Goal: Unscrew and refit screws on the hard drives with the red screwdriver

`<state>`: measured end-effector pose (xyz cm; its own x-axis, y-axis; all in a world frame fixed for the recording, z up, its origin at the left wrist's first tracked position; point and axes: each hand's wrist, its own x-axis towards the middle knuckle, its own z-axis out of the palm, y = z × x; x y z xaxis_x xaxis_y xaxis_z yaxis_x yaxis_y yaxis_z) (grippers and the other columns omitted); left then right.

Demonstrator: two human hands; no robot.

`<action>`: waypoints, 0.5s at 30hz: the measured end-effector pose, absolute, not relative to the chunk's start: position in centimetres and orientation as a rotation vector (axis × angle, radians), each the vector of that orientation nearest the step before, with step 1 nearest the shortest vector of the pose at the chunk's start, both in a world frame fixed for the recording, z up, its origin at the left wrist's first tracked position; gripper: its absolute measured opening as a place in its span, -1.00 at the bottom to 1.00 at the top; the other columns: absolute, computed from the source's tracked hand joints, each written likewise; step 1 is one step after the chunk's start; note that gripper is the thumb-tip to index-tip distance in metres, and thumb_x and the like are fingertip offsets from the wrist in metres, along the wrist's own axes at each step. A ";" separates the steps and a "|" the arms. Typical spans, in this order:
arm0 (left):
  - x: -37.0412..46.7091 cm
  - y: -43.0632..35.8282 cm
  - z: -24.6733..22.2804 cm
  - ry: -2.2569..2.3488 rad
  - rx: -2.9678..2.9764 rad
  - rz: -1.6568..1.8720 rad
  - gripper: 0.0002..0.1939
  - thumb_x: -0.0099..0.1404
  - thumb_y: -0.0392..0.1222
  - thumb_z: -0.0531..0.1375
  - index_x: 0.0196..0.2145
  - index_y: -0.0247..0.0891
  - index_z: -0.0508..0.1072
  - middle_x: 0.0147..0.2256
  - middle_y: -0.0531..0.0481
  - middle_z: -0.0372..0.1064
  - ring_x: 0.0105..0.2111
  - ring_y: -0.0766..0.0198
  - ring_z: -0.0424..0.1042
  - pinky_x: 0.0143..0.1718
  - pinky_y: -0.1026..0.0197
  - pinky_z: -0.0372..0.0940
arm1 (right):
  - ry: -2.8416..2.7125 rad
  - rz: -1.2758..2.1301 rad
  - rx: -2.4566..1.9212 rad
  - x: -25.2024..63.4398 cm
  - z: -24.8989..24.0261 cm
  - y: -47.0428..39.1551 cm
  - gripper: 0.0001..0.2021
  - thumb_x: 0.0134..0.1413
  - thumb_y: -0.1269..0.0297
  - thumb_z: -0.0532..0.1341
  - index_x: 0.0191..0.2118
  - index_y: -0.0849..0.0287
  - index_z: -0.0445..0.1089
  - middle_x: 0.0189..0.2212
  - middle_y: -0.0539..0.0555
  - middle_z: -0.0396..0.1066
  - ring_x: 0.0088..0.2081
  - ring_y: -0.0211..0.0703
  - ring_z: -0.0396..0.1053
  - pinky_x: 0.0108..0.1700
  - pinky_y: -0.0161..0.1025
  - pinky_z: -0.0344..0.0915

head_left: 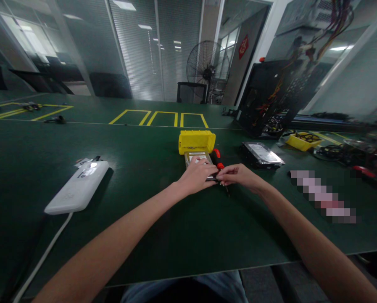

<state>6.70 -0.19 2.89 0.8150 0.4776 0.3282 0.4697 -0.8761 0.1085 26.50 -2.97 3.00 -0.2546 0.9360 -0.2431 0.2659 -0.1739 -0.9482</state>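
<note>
A silver-topped hard drive (188,158) lies on the green table in front of a yellow plastic bin (197,141). Across its near part rests my left hand (197,174), with fingers and thumb closed around the near end. My right hand (240,176) has thumb and fingertips pinched together at the drive's near right corner, and whatever is between them is too small to make out. A screwdriver with a red and black handle (217,156) lies just right of the drive. Its shaft passes behind my right fingertips, and the tip shows below them.
To the right sits a second hard drive (262,154), with a black computer case (265,99) behind it. Another yellow bin (302,141) and cables stand farther right. A white power bank (77,187) with a cable lies on the left. Yellow tape rectangles (162,112) mark the far table.
</note>
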 end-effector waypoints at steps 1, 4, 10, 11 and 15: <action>6.7 -0.2 2.8 0.773 2.969 0.554 -0.72 0.28 -0.06 0.05 -0.07 -0.12 0.34 -0.07 0.01 0.36 -0.06 0.07 0.21 -0.03 -0.02 -0.07 | -1.481 1.477 -1.427 26.5 3.0 -3.0 -0.75 -0.21 0.29 0.35 -0.32 0.30 0.48 -0.43 0.07 0.47 -0.44 -0.38 0.41 -0.29 -0.38 0.40; 6.8 -0.1 2.6 0.770 2.964 0.581 -0.70 0.27 -0.05 0.06 -0.06 -0.13 0.34 -0.06 0.01 0.36 -0.06 0.07 0.21 -0.03 -0.02 -0.07 | -1.406 1.478 -1.477 26.5 3.0 -2.9 -0.78 -0.19 0.34 0.34 -0.33 0.30 0.48 -0.42 0.08 0.48 -0.44 -0.37 0.42 -0.30 -0.41 0.40; 6.7 0.0 2.6 0.769 2.945 0.600 -0.69 0.27 -0.04 0.06 -0.07 -0.16 0.35 -0.06 -0.01 0.36 -0.06 0.07 0.20 -0.01 -0.04 -0.08 | -1.368 1.476 -1.495 26.4 2.9 -2.8 -0.78 -0.15 0.35 0.33 -0.30 0.33 0.48 -0.45 0.08 0.47 -0.48 -0.40 0.40 -0.35 -0.45 0.41; 6.7 0.0 2.6 0.767 2.941 0.601 -0.69 0.27 -0.05 0.06 -0.07 -0.17 0.35 -0.06 -0.01 0.36 -0.06 0.07 0.20 -0.02 -0.04 -0.08 | -1.375 1.475 -1.498 26.4 2.8 -2.8 -0.78 -0.15 0.34 0.33 -0.30 0.33 0.48 -0.45 0.08 0.47 -0.48 -0.41 0.40 -0.35 -0.45 0.41; 6.7 0.0 2.6 0.758 2.937 0.623 -0.70 0.26 -0.04 0.07 -0.09 -0.17 0.37 -0.08 0.00 0.38 -0.08 0.07 0.21 -0.03 -0.03 -0.07 | -1.478 1.411 -1.497 26.4 2.8 -2.8 -0.77 -0.12 0.34 0.31 -0.28 0.33 0.47 -0.48 0.05 0.46 -0.50 -0.43 0.38 -0.38 -0.46 0.39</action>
